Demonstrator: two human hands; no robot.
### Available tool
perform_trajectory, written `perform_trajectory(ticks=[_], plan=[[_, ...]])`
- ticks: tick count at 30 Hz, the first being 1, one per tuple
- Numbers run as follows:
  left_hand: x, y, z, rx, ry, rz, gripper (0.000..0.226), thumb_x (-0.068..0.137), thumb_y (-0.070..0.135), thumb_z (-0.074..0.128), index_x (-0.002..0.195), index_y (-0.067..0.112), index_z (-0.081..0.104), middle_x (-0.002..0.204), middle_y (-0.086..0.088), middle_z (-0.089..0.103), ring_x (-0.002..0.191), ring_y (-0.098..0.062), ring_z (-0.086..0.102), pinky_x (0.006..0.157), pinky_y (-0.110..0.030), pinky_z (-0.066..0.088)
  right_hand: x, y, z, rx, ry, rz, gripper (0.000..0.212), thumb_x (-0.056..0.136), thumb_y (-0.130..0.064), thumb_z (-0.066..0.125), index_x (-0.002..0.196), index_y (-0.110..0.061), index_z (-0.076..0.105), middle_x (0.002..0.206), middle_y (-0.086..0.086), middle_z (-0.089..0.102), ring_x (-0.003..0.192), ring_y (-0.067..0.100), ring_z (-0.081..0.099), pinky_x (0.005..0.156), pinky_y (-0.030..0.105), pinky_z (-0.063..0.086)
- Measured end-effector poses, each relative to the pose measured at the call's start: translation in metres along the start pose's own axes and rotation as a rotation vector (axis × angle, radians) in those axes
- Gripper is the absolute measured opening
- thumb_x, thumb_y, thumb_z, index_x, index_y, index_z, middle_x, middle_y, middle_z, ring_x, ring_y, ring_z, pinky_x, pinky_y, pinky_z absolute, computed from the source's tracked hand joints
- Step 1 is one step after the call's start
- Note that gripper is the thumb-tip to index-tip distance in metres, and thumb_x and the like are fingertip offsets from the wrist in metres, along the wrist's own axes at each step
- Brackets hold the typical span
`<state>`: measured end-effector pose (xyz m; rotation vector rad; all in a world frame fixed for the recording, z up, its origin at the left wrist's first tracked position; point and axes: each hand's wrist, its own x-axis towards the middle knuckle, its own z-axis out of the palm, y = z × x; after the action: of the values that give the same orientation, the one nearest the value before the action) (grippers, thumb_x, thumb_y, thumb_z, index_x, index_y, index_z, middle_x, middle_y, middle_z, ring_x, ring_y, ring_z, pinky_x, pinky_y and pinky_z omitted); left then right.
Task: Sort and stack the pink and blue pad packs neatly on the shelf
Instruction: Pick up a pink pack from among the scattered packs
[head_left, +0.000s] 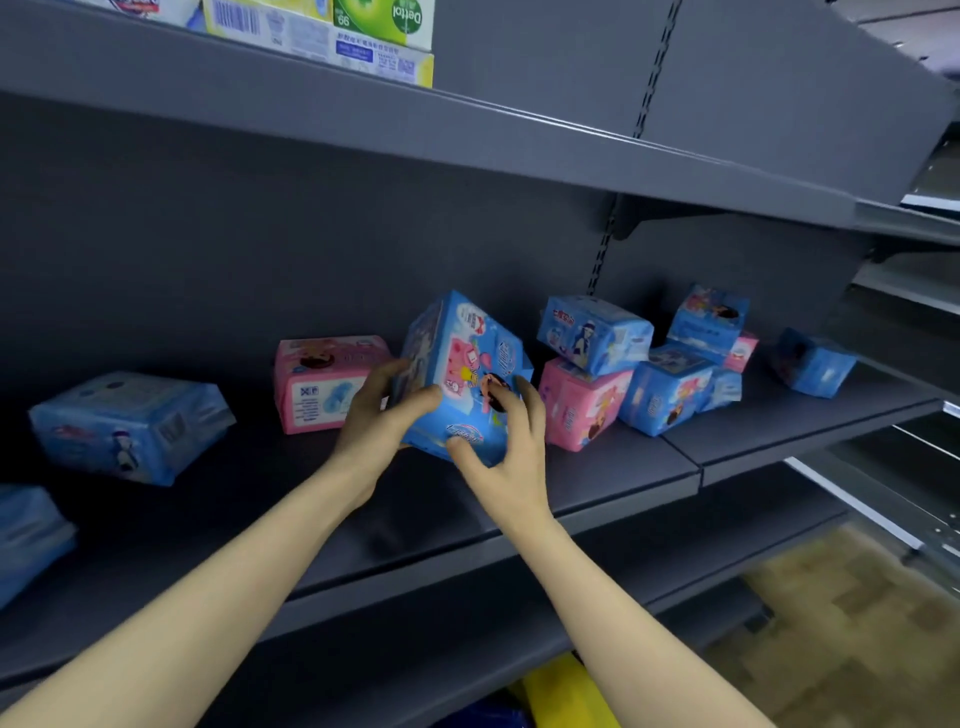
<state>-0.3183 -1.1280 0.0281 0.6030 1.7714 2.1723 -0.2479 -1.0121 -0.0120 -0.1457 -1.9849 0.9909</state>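
Dark grey shop shelving is being viewed from close up, and loose pad packs are being carried on its middle shelf (218, 525). A blue pack (470, 364) is being held over the middle of this shelf, tipped onto one corner; whether its lowest corner is touching the shelf cannot be told. It is being gripped from both sides. The left hand (382, 421) is being wrapped around its left edge, with the thumb laid across the front. The right hand (506, 447) is being clamped on its lower right corner, thumb under the bottom edge and fingers curled onto the front.

Just behind the left hand, a pink pack (322, 379) is being kept upright on the shelf. Well to the left, a second blue pack (130, 426) is lying flat, and a third blue pack (28, 535) is being cut off by the frame edge. To the right, a jumbled pile (665, 374) of blue and pink packs is being borne by the shelf, one blue pack resting tilted on a pink one. A lone blue pack (813, 364) is lying apart beyond it. On the upper shelf (467, 119), boxes (382, 36) are being displayed.
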Motion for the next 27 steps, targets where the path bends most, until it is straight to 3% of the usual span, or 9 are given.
perform_trajectory(ticks=[3, 6, 8, 10, 12, 15, 19, 23, 27], plan=[[-0.009, -0.005, 0.004, 0.123, -0.043, 0.076, 0.055, 0.063, 0.035, 0.062, 0.117, 0.028, 0.049, 0.115, 0.008, 0.058, 0.101, 0.000, 0.057, 0.089, -0.023, 0.047, -0.013, 0.000, -0.007, -0.016, 0.084, -0.022, 0.063, 0.068, -0.038, 0.062, 0.122, -0.006, 0.053, 0.135, 0.002, 0.030, 0.129, 0.010, 0.032, 0.098, 0.000, 0.026], [-0.017, -0.007, 0.010, 0.212, -0.110, 0.118, 0.066, 0.060, 0.043, 0.064, 0.122, 0.027, 0.048, 0.110, 0.017, 0.055, 0.093, 0.016, 0.051, 0.074, 0.001, 0.039, -0.025, 0.000, -0.016, -0.049, 0.142, -0.022, 0.062, 0.070, -0.036, 0.063, 0.122, -0.003, 0.054, 0.135, 0.009, 0.034, 0.126, 0.012, 0.035, 0.100, 0.003, 0.027], [-0.019, -0.012, 0.015, 0.264, -0.143, 0.088, 0.076, 0.057, 0.053, 0.062, 0.126, 0.025, 0.049, 0.113, 0.015, 0.057, 0.098, 0.009, 0.054, 0.078, -0.001, 0.040, -0.033, 0.003, -0.022, -0.079, 0.168, 0.006, 0.061, 0.070, -0.037, 0.063, 0.121, -0.004, 0.055, 0.135, 0.014, 0.038, 0.127, 0.017, 0.039, 0.102, 0.012, 0.032], [-0.020, -0.020, 0.019, 0.311, -0.157, 0.038, 0.083, 0.055, 0.059, 0.057, 0.129, 0.021, 0.051, 0.119, 0.009, 0.059, 0.107, -0.005, 0.057, 0.091, -0.017, 0.044, -0.040, 0.005, -0.026, -0.109, 0.183, 0.049, 0.058, 0.069, -0.038, 0.061, 0.118, -0.008, 0.058, 0.133, 0.011, 0.039, 0.125, 0.023, 0.043, 0.100, 0.025, 0.038], [-0.021, -0.027, 0.025, 0.317, -0.182, -0.043, 0.067, 0.068, 0.052, 0.055, 0.127, 0.022, 0.053, 0.120, 0.003, 0.062, 0.110, -0.013, 0.059, 0.097, -0.030, 0.045, -0.044, 0.006, -0.029, -0.145, 0.167, 0.107, 0.056, 0.068, -0.040, 0.061, 0.115, -0.009, 0.061, 0.132, 0.007, 0.040, 0.120, 0.018, 0.042, 0.097, 0.028, 0.037], [-0.020, -0.037, 0.031, 0.322, -0.228, -0.090, 0.028, 0.094, 0.030, 0.047, 0.120, 0.026, 0.056, 0.119, 0.003, 0.063, 0.110, -0.013, 0.059, 0.098, -0.031, 0.043, -0.045, 0.007, -0.034, -0.225, 0.105, 0.189, 0.050, 0.071, -0.031, 0.067, 0.116, -0.011, 0.062, 0.134, 0.007, 0.040, 0.114, 0.015, 0.039, 0.094, 0.024, 0.030], [-0.018, -0.045, 0.035, 0.403, -0.282, -0.091, 0.036, 0.098, 0.027, 0.041, 0.134, 0.027, 0.048, 0.126, 0.008, 0.058, 0.118, -0.011, 0.053, 0.102, -0.029, 0.039, -0.036, 0.012, -0.035, -0.343, 0.063, 0.227, 0.043, 0.080, -0.019, 0.071, 0.121, -0.011, 0.060, 0.137, 0.008, 0.039, 0.122, 0.024, 0.037, 0.093, 0.021, 0.027], [-0.012, -0.047, 0.038, 0.454, -0.284, -0.066, 0.035, 0.099, 0.021, 0.042, 0.133, 0.024, 0.048, 0.119, 0.007, 0.057, 0.110, -0.009, 0.052, 0.091, -0.022, 0.037, -0.028, 0.013, -0.035, -0.450, -0.009, 0.258, 0.041, 0.082, -0.019, 0.068, 0.121, -0.014, 0.058, 0.134, 0.004, 0.041, 0.124, 0.026, 0.034, 0.098, 0.022, 0.027], [-0.008, -0.047, 0.039, 0.499, -0.211, -0.058, 0.034, 0.096, 0.015, 0.046, 0.129, 0.018, 0.052, 0.119, 0.001, 0.060, 0.108, -0.013, 0.056, 0.087, -0.024, 0.040, -0.021, 0.007, -0.031, -0.657, -0.091, 0.337, 0.045, 0.085, -0.028, 0.062, 0.128, -0.023, 0.051, 0.138, 0.000, 0.038, 0.131, 0.025, 0.027, 0.109, 0.050, 0.022]])
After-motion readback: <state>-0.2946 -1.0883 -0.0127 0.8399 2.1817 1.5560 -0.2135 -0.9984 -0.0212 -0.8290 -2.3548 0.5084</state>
